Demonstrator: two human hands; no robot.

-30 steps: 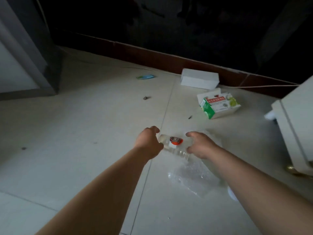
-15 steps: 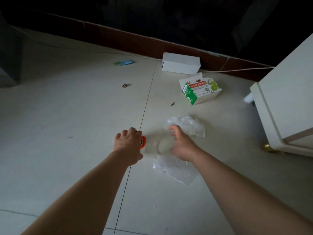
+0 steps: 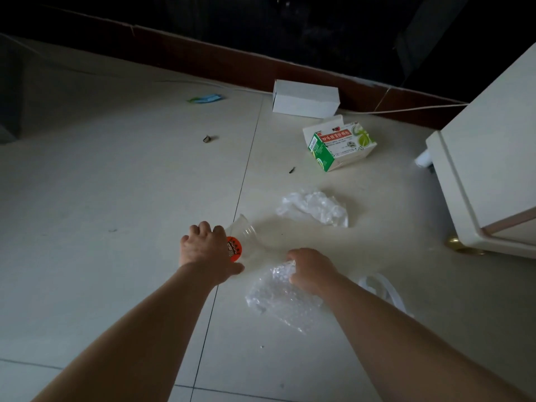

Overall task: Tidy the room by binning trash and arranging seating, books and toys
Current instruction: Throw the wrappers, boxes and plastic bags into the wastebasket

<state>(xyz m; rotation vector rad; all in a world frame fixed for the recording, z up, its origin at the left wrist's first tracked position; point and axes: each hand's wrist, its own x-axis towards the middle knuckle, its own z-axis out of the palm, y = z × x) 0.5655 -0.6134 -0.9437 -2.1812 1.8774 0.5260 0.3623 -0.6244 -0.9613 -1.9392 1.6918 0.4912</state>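
My left hand (image 3: 204, 250) grips a clear plastic cup (image 3: 246, 236) with an orange round label, held just above the pale tiled floor (image 3: 116, 184). My right hand (image 3: 311, 268) has its fingers curled into a sheet of clear bubble wrap (image 3: 278, 300) lying on the floor to the right of the cup. A second crumpled piece of clear plastic (image 3: 316, 207) lies a little farther away. A green-and-white carton (image 3: 339, 145) lies on its side beyond it, and a white box (image 3: 306, 98) stands against the brown skirting board.
A cream cabinet (image 3: 487, 169) with a brass foot stands at the right. A white plastic bag (image 3: 383, 288) shows behind my right forearm. A blue-green wrapper (image 3: 206, 98) and small dark scraps (image 3: 206, 138) lie on the floor; a thin cable runs along the wall.
My right hand has let go of the cup and dropped onto the bubble wrap. My left hand keeps the cup, whose open mouth now points away from me.
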